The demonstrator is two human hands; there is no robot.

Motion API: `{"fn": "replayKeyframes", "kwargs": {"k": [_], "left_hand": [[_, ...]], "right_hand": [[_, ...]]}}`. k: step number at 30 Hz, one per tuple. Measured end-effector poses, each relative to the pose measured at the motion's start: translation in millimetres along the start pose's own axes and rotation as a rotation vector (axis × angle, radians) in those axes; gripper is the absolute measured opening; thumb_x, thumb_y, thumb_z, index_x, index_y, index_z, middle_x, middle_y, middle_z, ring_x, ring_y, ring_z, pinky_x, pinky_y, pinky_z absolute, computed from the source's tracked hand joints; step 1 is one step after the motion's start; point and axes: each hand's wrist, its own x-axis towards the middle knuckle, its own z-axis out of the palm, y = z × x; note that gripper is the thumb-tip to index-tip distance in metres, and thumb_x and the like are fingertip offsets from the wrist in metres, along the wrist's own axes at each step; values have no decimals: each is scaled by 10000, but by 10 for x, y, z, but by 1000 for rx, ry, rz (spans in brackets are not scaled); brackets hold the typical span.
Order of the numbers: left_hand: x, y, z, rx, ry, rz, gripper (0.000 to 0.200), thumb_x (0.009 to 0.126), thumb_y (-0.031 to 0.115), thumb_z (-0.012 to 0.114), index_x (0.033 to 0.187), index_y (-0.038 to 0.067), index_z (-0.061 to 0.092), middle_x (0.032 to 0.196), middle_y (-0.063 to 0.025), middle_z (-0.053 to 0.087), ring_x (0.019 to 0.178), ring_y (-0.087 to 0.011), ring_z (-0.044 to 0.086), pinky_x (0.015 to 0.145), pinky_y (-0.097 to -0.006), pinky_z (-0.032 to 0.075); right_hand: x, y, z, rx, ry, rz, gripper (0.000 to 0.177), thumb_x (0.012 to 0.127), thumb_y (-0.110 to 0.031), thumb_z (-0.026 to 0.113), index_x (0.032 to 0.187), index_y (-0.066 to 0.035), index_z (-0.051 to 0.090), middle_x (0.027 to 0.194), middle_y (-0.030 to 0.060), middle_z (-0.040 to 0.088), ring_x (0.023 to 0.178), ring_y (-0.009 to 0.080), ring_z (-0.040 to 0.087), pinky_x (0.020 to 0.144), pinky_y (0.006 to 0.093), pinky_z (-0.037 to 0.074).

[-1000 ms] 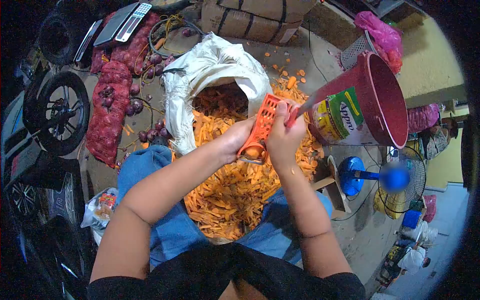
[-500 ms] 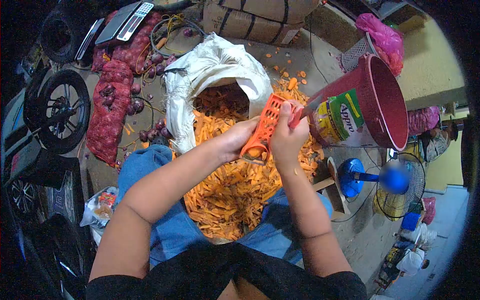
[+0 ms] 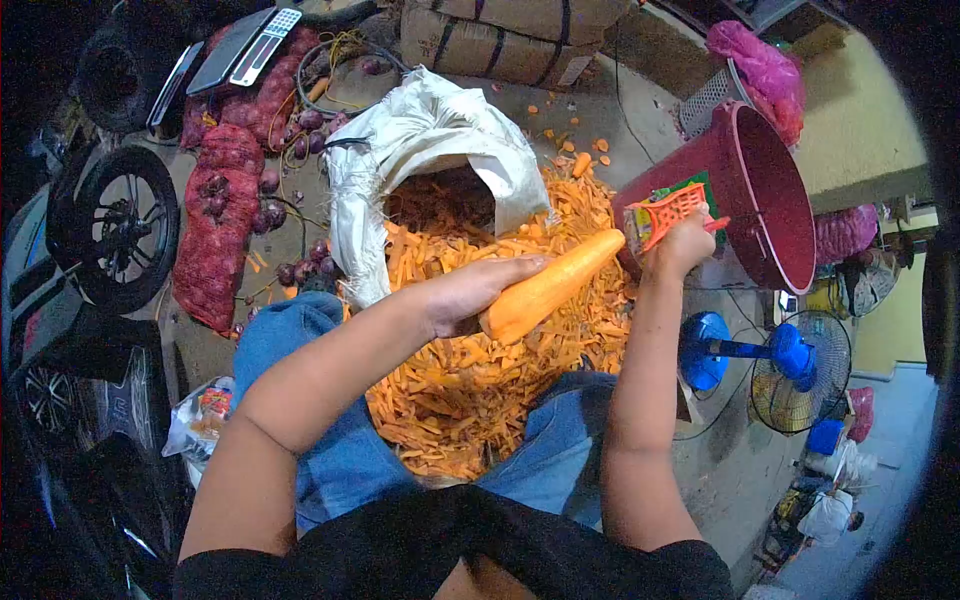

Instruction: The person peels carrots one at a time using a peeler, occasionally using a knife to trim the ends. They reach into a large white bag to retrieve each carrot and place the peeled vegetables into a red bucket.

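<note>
My left hand (image 3: 480, 292) is closed round the thick end of a large peeled carrot (image 3: 560, 285), which points up and to the right. My right hand (image 3: 685, 245) grips an orange plastic peeler (image 3: 676, 213) with a perforated body, held apart from the carrot and in front of the red bucket. Beneath both hands spreads a big heap of carrot peelings (image 3: 460, 380), lying between my knees. A white woven sack (image 3: 355, 215) stands open behind the heap, with dark and orange scraps inside its mouth.
To the right, a tall red bucket (image 3: 775, 200) leans near a blue fan (image 3: 790, 355). Mesh sacks of red onions (image 3: 222, 240) and a motorcycle wheel (image 3: 125, 225) are on the left. Cardboard boxes (image 3: 500, 45) stand at the back. Carrot slices are scattered on the floor.
The peeler has moved right, away from my left hand, and turned. The carrot, mostly hidden behind the peeler and hands before, now shows at full length in my left hand.
</note>
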Motion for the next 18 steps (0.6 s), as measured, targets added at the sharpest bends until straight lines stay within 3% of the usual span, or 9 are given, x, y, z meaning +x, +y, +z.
{"fn": "replayKeyframes", "kwargs": {"k": [3,4,6,8,11,12,15,17,18], "left_hand": [[105,-45,-155,-97,13,-120,313,842,297,325,963,37,451,790,-61,527,604,-139,534,537,-262,459],[164,-51,-222,-159,6,-117,317,842,295,324,972,34,450,794,-54,529,634,-131,535,557,-256,456],[227,-32,-274,-238,22,-114,338,847,312,309,994,45,455,808,-43,539,674,-111,537,570,-244,452],[246,-39,-211,-206,56,-47,346,848,329,301,975,50,461,799,-42,539,651,-111,538,552,-251,454],[122,-67,-151,-53,108,-3,382,847,375,279,940,58,472,771,-38,542,604,-114,539,516,-255,453],[95,-74,-146,-18,45,-73,388,846,374,285,992,60,460,844,-40,543,685,-112,538,585,-255,453],[54,-69,-165,52,-104,-184,400,843,375,296,1051,65,440,892,-43,547,726,-114,541,627,-247,454],[27,-76,-75,43,-4,-111,390,848,377,267,900,41,457,678,-56,517,551,-125,524,439,-239,438],[19,-39,-106,-5,-50,-148,383,847,372,265,915,42,447,677,-63,512,544,-138,526,430,-256,444]], "right_hand": [[-405,-231,68,2,-233,64,199,807,-178,438,730,-3,493,673,29,509,607,111,490,550,272,413],[-596,-237,141,138,-333,-15,179,808,-166,437,741,-10,496,720,27,505,619,100,477,558,248,406],[-901,-186,158,-69,-513,-311,168,811,-160,436,756,-14,498,744,21,495,640,89,461,574,227,392],[-1310,-207,137,-164,-626,-317,143,804,-131,435,758,-9,495,726,23,491,655,83,449,594,224,380],[-1165,-184,174,-299,-562,-418,174,825,-162,409,737,-25,471,665,-15,444,632,69,406,577,208,343],[-924,-106,210,-263,-446,-570,173,819,-155,416,714,-26,463,643,-11,441,590,75,400,546,218,344],[-343,-46,138,-201,-128,-186,200,802,-151,431,707,18,479,647,54,505,574,139,458,545,293,383],[-60,163,63,-211,-68,-256,204,805,-156,431,693,7,477,638,39,492,572,118,450,530,272,380],[-147,56,68,-173,-106,-193,199,807,-156,430,694,0,476,655,35,492,577,114,453,535,266,381]]}}
